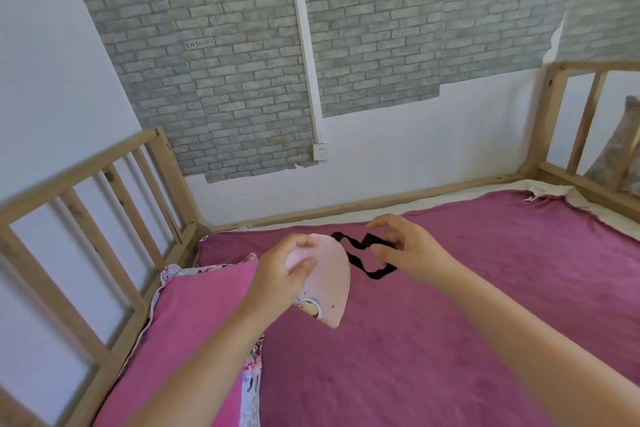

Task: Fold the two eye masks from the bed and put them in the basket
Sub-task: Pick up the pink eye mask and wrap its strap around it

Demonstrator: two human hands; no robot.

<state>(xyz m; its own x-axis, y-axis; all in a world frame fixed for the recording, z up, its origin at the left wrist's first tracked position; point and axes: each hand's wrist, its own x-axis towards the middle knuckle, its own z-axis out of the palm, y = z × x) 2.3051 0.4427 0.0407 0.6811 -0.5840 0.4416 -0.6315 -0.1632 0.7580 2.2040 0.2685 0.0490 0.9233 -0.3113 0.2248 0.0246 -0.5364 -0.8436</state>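
One pink eye mask (325,274) pinched in left hand (280,274); black strap (367,256) gripped by right hand (405,250), above the bed (450,305).

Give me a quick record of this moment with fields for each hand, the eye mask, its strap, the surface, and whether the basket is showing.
left hand: left hand pinches the folded pink eye mask, thumb on top
right hand: right hand fingers the black strap, grip unclear
eye mask: folded in half, held over the bed, cartoon print at lower edge
strap: loose, looping out from the mask to the right
surface: purple bedsheet, pink pillow at left
second mask: not in view
basket: not in view
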